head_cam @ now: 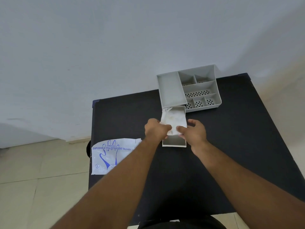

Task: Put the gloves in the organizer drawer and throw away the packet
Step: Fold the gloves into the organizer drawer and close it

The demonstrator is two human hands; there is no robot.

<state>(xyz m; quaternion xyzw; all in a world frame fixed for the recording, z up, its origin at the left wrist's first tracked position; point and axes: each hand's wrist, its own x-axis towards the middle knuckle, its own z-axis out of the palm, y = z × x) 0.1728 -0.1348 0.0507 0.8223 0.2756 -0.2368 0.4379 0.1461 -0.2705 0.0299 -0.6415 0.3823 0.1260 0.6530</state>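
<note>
I am holding the gloves (173, 121) over the pulled-out drawer (174, 142), one hand on each side of the wad. My left hand (156, 129) is closed on the near left corner of the bundle, thumb and fingers pinching the thin plastic. My right hand (194, 131) is gripping the near right corner between thumb and forefinger, with the other fingers curled loosely above the drawer's right wall. I am using both hands because the stack is limp and slippery; held from one side only, I judge it would sag and spill over the wall.

The gloves are lying partly inside the drawer, their far end tucked toward the organizer (171, 90) and their near end raised in my grip, so the bare front part of the drawer floor is showing below my hands. The bundle's long axis is running along the drawer's length, away from me toward the organizer, which is the only way it would fit the narrow tray. Something like glove fingers is poking out at the far left corner, though I cannot tell for sure.

The packet (109, 156) is lying flat at the left edge of the table (231, 146), overhanging it a little, well apart from the drawer, waiting to be thrown away.
</note>
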